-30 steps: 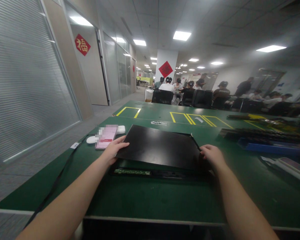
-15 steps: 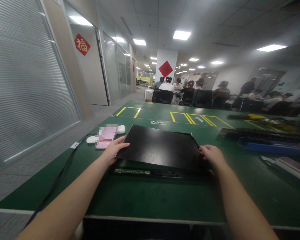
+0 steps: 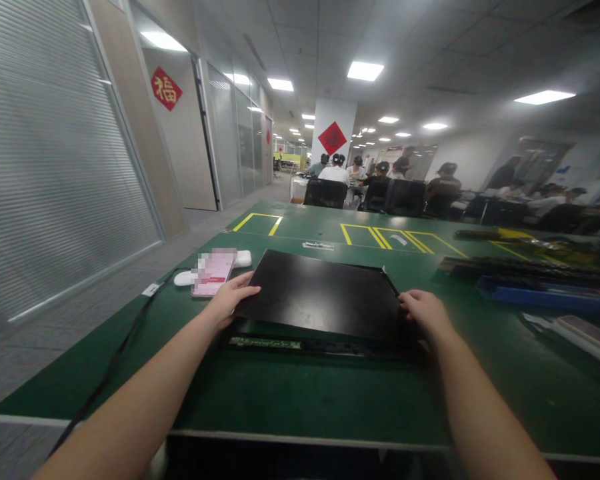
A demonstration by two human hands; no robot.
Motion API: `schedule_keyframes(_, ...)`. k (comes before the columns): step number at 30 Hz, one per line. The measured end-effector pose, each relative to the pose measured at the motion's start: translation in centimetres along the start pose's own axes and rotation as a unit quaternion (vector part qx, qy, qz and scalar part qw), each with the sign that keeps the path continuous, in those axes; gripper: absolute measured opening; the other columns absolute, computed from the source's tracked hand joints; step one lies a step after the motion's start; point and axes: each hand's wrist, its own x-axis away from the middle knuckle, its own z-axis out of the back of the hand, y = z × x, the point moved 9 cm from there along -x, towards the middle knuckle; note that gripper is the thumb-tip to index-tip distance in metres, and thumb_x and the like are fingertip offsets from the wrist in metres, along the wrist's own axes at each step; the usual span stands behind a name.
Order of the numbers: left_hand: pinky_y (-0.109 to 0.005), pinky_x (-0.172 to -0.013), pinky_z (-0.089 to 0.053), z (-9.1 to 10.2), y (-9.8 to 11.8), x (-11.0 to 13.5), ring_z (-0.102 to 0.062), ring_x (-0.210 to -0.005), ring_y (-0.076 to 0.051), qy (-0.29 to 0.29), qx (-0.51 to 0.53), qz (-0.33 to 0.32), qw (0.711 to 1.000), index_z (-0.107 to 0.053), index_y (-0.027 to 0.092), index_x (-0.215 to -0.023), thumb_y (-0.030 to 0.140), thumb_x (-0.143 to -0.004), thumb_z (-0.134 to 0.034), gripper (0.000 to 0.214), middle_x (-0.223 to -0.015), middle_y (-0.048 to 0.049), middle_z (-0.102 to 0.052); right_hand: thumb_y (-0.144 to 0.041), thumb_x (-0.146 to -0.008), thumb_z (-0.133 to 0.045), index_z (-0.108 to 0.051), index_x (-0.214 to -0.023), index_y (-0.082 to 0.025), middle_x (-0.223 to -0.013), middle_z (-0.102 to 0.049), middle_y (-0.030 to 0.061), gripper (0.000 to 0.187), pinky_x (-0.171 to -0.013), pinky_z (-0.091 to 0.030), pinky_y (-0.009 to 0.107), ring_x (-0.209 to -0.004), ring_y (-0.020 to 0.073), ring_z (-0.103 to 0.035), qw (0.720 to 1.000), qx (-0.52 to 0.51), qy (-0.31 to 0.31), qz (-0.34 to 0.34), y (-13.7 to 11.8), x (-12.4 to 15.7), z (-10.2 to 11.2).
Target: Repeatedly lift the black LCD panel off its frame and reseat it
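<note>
Between my hands is a thin, glossy black panel [image 3: 320,293] that looks like a display screen, its near edge raised a little above the green table [image 3: 300,400]. My left hand [image 3: 233,299] grips its left edge, thumb on top and the other fingers partly hidden beneath. At the right edge, my right hand [image 3: 423,310] pinches the panel near its side, with some fingertips out of sight. Under the near edge shows a long dark strip with a green circuit board [image 3: 265,343] at its left part. A small pale tab sits at the panel's far right corner.
A phone with a pink screen [image 3: 214,277] lies left of the panel, beside a white rounded object [image 3: 243,259]. A black strap [image 3: 125,347] runs over the left edge. Yellow tape outlines [image 3: 365,230] mark the far side. A blue tray [image 3: 540,293] lies right; people sit behind.
Both hands and the panel stay almost in place. The whole view shifts very slightly, and a standing person in the far background has moved.
</note>
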Motion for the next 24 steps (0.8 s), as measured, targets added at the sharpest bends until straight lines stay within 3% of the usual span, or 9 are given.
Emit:
schedule_keyframes(7,-0.026,-0.064,-0.060,-0.07,-0.21,-0.23,-0.075,-0.070,-0.021,-0.014,0.023,0.012,1.000,-0.065,0.012,-0.121,0.004,-0.062,-0.080,0.061,-0.092,-0.0107,-0.079,-0.043,-0.082,-0.051,-0.075,-0.091,-0.024,-0.070,-0.072,0.0038,0.032,-0.060,-0.044,0.028,-0.063,0.0191,-0.066,0.999,0.040,0.021,0.028,-0.76,0.14,0.09)
schedule_keyframes(13,-0.026,-0.058,-0.058,-0.25,-0.47,-0.12,-0.073,-0.063,-0.020,-0.015,0.027,0.027,0.999,-0.068,0.010,-0.114,0.003,-0.065,-0.075,0.050,-0.082,-0.0104,-0.078,-0.042,-0.082,-0.051,-0.075,-0.091,-0.024,-0.070,-0.072,0.0042,0.032,-0.063,-0.045,0.029,-0.064,0.0191,-0.066,0.999,0.029,0.023,0.029,-0.74,0.12,0.09)
schedule_keyframes(24,-0.024,-0.058,-0.057,-0.08,-0.18,0.15,-0.073,-0.066,-0.019,0.005,-0.003,0.010,1.000,-0.068,0.012,-0.115,0.005,-0.064,-0.076,0.052,-0.094,-0.0101,-0.079,-0.042,-0.082,-0.052,-0.075,-0.089,-0.023,-0.069,-0.072,0.0044,0.030,-0.062,-0.044,0.029,-0.064,0.0187,-0.066,0.999,0.032,0.022,0.030,-0.44,-0.14,0.00)
